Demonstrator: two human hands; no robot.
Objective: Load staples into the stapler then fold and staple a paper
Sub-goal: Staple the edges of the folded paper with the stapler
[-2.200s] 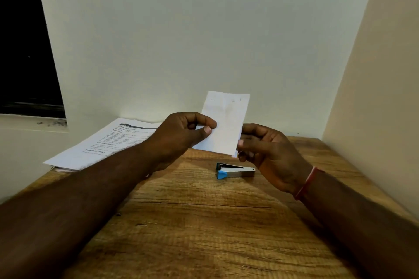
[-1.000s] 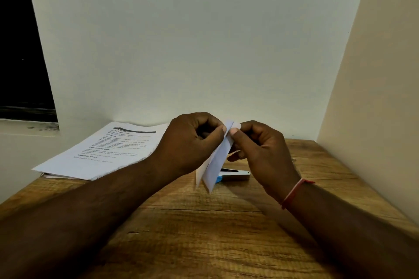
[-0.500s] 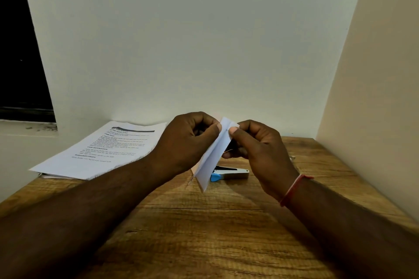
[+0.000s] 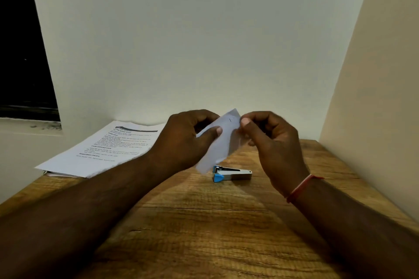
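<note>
- Pinching the folded paper [image 4: 217, 145] from both sides: the left hand [image 4: 181, 140] has its grip closed on the paper's left edge, thumb on the near face. The right hand [image 4: 272, 142] pinches the top right corner.
- The paper hangs in the air between the two grips, clear of the tabletop [image 4: 204, 222]. Its long axis slants from the top end by the right thumb down and leftward to a free lower end.
- A short dark mark [image 4: 230, 120] near the top end looks like a staple.
- The stapler [image 4: 231, 174] lies on the tabletop just below the paper's lower end, nearer the far edge than the near one. Its long axis runs parallel to that far edge, blue end pointing left.
- The right hand looks nearer the stapler, so a downward reach would probably suit it.
- Printed sheets [image 4: 102, 152] sit at the far left corner.
</note>
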